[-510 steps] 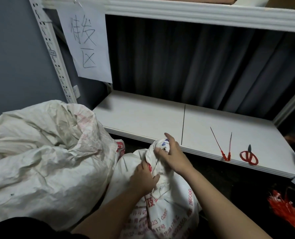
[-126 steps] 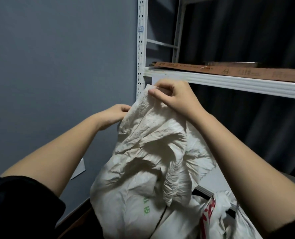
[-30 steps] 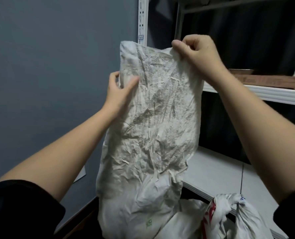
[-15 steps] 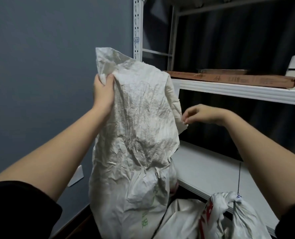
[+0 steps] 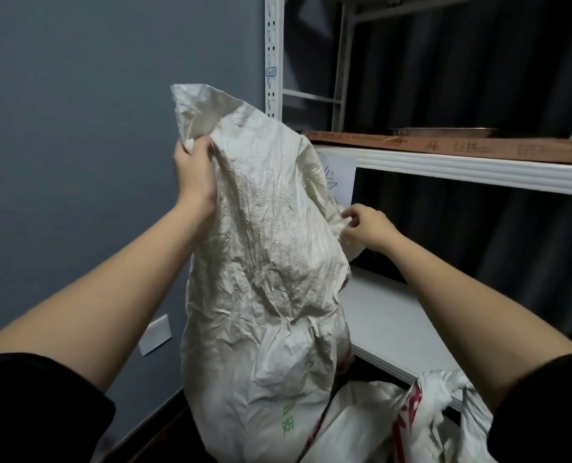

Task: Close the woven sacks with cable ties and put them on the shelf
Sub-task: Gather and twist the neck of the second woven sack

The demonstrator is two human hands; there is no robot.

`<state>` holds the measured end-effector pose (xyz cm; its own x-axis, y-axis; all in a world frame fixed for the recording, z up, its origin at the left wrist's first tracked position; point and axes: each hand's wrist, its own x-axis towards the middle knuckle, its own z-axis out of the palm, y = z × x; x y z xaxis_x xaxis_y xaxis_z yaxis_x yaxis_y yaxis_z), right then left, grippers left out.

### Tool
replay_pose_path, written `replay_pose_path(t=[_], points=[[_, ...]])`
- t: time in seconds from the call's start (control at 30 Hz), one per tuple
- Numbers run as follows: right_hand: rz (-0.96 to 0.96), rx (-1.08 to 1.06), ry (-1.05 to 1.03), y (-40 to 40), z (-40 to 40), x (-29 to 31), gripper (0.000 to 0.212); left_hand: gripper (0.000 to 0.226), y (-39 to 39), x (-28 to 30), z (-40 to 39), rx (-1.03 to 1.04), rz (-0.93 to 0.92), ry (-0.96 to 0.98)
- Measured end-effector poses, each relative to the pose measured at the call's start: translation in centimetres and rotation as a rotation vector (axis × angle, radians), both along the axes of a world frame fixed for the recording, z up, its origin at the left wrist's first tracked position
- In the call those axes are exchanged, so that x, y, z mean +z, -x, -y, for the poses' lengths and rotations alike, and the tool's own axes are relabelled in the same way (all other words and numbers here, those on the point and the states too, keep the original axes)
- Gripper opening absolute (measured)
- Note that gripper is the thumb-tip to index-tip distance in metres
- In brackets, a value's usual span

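Observation:
A large crumpled white woven sack (image 5: 264, 279) stands upright in front of me, its open top pulled high. My left hand (image 5: 196, 172) grips the sack's upper left edge near the mouth. My right hand (image 5: 366, 225) pinches the sack's right edge lower down, by the shelf. A second white sack (image 5: 421, 419) with red print sits at the bottom right, its neck bunched together. The lower white shelf board (image 5: 398, 329) lies to the right behind the sacks. No cable tie is visible.
A grey wall fills the left, with a white wall socket (image 5: 155, 335) low down. The white perforated shelf upright (image 5: 273, 55) rises behind the sack. The upper shelf (image 5: 478, 168) carries a flat brown cardboard box (image 5: 445, 147). A paper sign (image 5: 341, 182) hangs beneath it.
Since a second ago my right hand left the sack's top corner and dropped to its right edge. My left hand has closed round the upper left edge, and the sack top has slumped rightwards.

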<state>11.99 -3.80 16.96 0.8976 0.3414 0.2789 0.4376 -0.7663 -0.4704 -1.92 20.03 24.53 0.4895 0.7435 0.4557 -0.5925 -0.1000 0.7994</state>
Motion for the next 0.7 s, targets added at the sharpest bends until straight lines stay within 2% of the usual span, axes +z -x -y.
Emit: replay_pose_path(t=[0.03,0.07,0.13,0.2,0.33,0.4,0.47,0.53,0.6,0.7], points=[[0.037,-0.009,0.015,0.0,-0.1,0.0,0.009,0.009,0.2,0.0,-0.1,0.007,-0.006,0.005],[0.051,-0.003,0.003,-0.1,-0.1,0.2,0.006,0.007,0.3,0.1,-0.2,0.025,-0.015,0.006],[0.042,0.009,-0.112,-0.3,0.0,1.2,0.012,0.025,0.6,0.2,-0.6,0.087,-0.029,0.000],[0.134,-0.030,-0.290,-0.2,0.6,3.5,0.018,0.036,0.5,0.0,-1.1,0.161,-0.051,-0.028],[0.310,-0.021,-0.643,0.7,1.9,11.0,0.031,0.023,-0.1,-0.8,-1.4,0.180,-0.100,-0.063],[0.355,0.003,-0.722,1.4,2.4,14.7,0.027,0.031,-0.3,-0.9,-1.1,0.177,-0.114,-0.064],[0.401,0.018,-0.754,2.2,3.2,17.2,0.026,0.054,-0.3,-0.9,-0.7,0.200,-0.156,-0.088],[0.457,0.012,-0.730,2.6,3.8,18.2,0.025,0.065,-0.1,-0.7,-0.5,0.245,-0.205,-0.116],[0.468,-0.023,-0.658,2.7,4.2,17.7,0.023,0.063,-0.1,-0.6,-0.6,0.294,-0.219,-0.150],[0.370,-0.122,-0.581,2.2,4.1,15.7,0.029,0.048,-0.2,-0.4,-0.5,0.358,-0.236,-0.195]])
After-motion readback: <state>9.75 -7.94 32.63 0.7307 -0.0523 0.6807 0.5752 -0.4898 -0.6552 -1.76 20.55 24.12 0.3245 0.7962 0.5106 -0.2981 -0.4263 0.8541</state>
